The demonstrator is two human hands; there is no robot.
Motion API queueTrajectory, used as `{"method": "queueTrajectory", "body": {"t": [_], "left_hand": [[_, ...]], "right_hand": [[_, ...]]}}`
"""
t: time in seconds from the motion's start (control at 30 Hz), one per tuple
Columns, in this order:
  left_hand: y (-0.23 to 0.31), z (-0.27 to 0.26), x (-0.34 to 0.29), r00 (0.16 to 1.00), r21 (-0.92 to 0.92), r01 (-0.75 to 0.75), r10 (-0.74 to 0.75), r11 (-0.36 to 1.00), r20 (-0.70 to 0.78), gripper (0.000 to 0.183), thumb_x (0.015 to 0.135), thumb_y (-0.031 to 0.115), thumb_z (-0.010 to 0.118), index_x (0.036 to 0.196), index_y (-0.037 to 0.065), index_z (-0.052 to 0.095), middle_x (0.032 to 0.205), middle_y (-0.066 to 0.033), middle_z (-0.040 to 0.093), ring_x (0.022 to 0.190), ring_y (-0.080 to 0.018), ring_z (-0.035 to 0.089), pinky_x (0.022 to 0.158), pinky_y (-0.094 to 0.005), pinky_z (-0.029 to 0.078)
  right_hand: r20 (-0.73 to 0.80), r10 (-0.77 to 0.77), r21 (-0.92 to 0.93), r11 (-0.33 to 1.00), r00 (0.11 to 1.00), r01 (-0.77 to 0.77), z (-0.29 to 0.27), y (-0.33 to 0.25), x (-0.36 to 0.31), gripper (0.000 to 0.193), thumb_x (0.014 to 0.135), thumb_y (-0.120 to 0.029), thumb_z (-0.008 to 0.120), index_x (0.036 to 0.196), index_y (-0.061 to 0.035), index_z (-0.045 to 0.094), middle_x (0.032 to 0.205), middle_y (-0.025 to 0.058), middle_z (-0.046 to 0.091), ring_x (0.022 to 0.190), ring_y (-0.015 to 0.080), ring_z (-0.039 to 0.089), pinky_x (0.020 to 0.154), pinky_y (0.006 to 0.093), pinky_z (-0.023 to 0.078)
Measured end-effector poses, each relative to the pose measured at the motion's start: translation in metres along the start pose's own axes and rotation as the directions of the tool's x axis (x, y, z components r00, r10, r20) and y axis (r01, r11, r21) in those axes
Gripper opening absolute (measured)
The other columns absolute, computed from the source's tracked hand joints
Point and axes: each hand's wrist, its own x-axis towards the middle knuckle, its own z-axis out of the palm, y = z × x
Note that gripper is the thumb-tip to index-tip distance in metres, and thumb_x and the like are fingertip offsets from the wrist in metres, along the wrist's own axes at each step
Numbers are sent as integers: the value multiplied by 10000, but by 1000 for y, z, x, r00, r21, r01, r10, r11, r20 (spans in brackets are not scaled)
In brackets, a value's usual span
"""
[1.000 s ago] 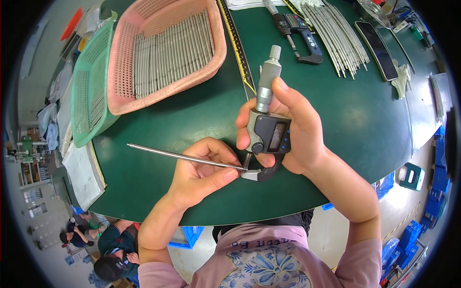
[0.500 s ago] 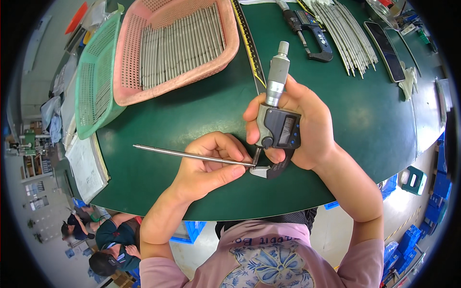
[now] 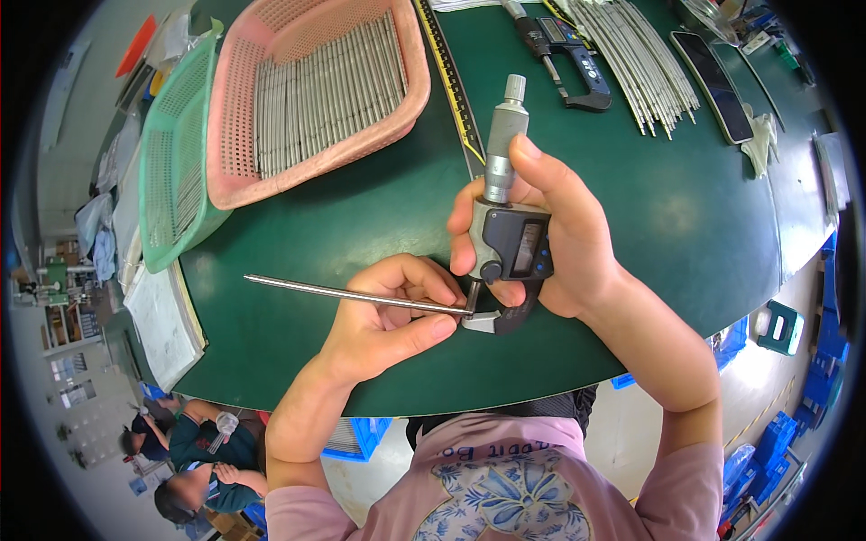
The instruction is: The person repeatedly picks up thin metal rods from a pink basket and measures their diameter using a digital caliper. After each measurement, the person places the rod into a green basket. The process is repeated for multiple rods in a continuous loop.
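A thin metal rod [image 3: 352, 295] is pinched between the thumb and fingers of my left hand [image 3: 383, 311], its long end sticking out to the left. The rod's right tip sits in the jaws of a digital micrometer [image 3: 511, 239]. My right hand [image 3: 573, 234] is closed around the micrometer's body, its thumb resting along the grey thimble [image 3: 510, 126] that points away from me. The display faces up, and the curved frame reaches down toward my left fingertips. Whether both jaw faces touch the rod is too small to tell.
A pink basket [image 3: 316, 180] full of metal rods stands at the back left beside a green basket [image 3: 153, 180]. Papers [image 3: 162, 316] lie near the left edge. Farther back are a ruler [image 3: 451, 81], a second micrometer [image 3: 573, 63], loose rods [image 3: 636, 68] and a phone [image 3: 713, 86]. Two people sit at lower left.
My right thumb has shifted up onto the micrometer's thimble. Both hands, the rod and the micrometer appear slightly farther left, as does the whole bench.
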Motion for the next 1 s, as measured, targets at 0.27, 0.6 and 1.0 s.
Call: {"method": "queueTrajectory", "body": {"t": [0.27, 0.6, 1.0], "left_hand": [[-4, 1, 0, 997, 25, -31, 32, 999, -69, 170, 756, -27, 616, 881, -18, 501, 900, -100, 566, 810, -125, 556, 703, -244, 465], [-3, 1, 0, 996, -12, -56, 55, 998, -66, 153, 760, -33, 606, 856, -8, 489, 871, -107, 570, 769, -131, 563, 665, -245, 471], [1, 4, 1, 995, 21, -29, 31, 999, -94, 160, 769, 23, 621, 863, -11, 496, 841, -95, 577, 759, -133, 571, 665, -249, 474]], "right_hand": [[42, -59, -21, 998, 997, 60, -1, 2, 0, 620, 852, -548, 295, 819, 11, 563, 642, 108, 578, 403, 134, 457, 379, 235, 366], [48, -28, 67, 997, 998, 25, -3, 3, 1, 625, 853, -532, 257, 820, 16, 554, 645, 123, 577, 391, 145, 442, 390, 245, 373], [21, -78, 7, 997, 997, 78, -3, 2, 0, 538, 829, -549, 344, 870, -33, 488, 699, 127, 569, 472, 167, 513, 313, 231, 370]]}}
